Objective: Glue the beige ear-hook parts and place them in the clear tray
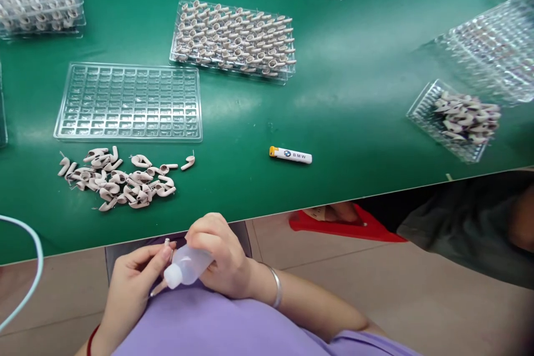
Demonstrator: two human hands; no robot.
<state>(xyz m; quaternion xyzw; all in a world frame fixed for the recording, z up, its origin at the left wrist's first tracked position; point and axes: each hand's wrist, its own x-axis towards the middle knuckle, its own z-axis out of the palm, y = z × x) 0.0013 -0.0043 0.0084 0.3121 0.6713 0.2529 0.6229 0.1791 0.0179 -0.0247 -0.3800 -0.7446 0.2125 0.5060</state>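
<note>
My right hand (221,253) is wrapped round a translucent squeeze bottle (192,262), tilted so that its white cap (172,276) points down and left. Close beside it, my left hand (142,272) pinches a small pale earbud shell (167,242) between thumb and fingers; only its stem end shows, the rest being covered. The bottle is right by the left fingertips, and I cannot tell whether its tip touches the shell. Both hands are above my lap, just off the table's front edge. A loose pile of similar beige earbud shells (120,178) lies on the green table (233,178) ahead.
Behind the pile is a clear compartment tray (129,103). Filled trays of shells (233,39) stand farther back. A white lighter (291,155) lies mid-table. At right, a small tray (429,103) carries heaped shells near another person's dark sleeve (450,233). A pale cable (35,256) curves at left.
</note>
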